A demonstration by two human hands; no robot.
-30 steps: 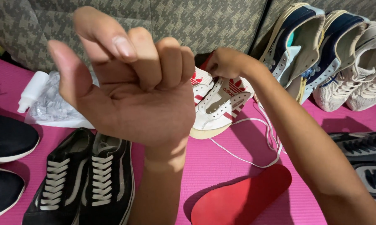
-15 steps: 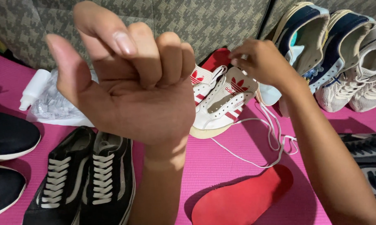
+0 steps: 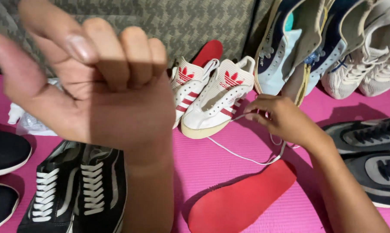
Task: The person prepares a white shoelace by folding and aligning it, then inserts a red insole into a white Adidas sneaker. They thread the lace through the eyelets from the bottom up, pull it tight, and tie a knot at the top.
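White shoelace (image 3: 247, 158) under right hand (image 3: 281, 118), beside white sneaker (image 3: 218, 103).

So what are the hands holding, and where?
The right hand pinches a white shoelace near the white-and-red sneaker. The left hand, raised with fingers curled, holds nothing visible.

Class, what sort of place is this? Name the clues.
Probably a home floor used for shoe cleaning or sorting: a pink mat, many pairs such as white sneakers with red stripes, a loose red insole, upholstery behind.
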